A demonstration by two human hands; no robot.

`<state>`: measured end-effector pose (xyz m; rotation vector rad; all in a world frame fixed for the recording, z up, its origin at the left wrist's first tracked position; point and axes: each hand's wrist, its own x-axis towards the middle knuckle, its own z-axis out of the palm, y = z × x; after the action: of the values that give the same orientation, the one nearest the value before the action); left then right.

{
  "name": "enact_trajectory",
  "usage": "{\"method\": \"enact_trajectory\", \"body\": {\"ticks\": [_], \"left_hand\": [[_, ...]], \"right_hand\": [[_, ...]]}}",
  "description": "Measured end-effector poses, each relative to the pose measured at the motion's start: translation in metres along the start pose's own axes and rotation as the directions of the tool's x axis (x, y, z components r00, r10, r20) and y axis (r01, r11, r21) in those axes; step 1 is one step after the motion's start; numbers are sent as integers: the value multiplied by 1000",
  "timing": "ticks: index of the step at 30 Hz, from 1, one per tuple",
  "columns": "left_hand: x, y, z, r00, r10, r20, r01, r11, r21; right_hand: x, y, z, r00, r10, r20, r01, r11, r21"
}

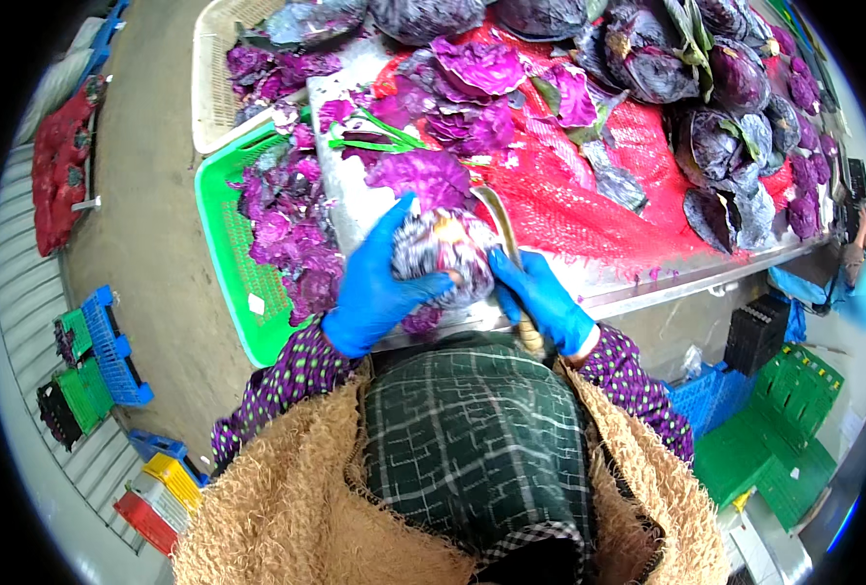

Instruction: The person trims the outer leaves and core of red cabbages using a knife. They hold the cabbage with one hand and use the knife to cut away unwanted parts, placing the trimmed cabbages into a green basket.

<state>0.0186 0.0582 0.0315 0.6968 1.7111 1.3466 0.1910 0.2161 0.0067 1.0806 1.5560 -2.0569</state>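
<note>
A head of red cabbage [444, 252], its pale stem end facing up, lies between my hands over the near edge of the metal table. My left hand [381, 285], in a blue glove, grips it from the left with the fingers spread around it. In my gloved right hand [542, 292] is a curved knife [502, 219], its blade pointing away from me and its handle below the palm; the fingertips touch the cabbage's right side. Loose purple leaves [422, 175] lie just beyond the cabbage, beside green strips [381, 139].
At the left a green crate [232, 241] and a white basket [206, 80] hold cabbage leaves. Red mesh [572, 197] covers much of the metal table, with several untrimmed cabbages [718, 146] on it. Another person's arm [857, 241] shows at the far right.
</note>
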Motion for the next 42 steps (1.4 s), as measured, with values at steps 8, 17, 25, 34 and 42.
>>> {"method": "enact_trajectory", "body": {"ticks": [8,17,25,34,42], "left_hand": [[-22,-41,-35,938,91,-334,0,965,263],[10,-25,-57,953,-129,-275,162,982,99],[23,-23,-59,971,-94,-220,159,940,302],[1,-56,-55,947,163,-277,-91,963,254],[-48,-64,-38,843,-190,-503,-98,866,-491]], "right_hand": [[47,-13,56,602,-798,-4,554,421,-718],[40,-8,51,581,-796,172,443,133,-887],[68,-18,45,665,-723,189,360,89,-929],[121,-35,41,822,-548,152,411,388,-825],[67,-23,67,803,-595,36,549,715,-433]]}}
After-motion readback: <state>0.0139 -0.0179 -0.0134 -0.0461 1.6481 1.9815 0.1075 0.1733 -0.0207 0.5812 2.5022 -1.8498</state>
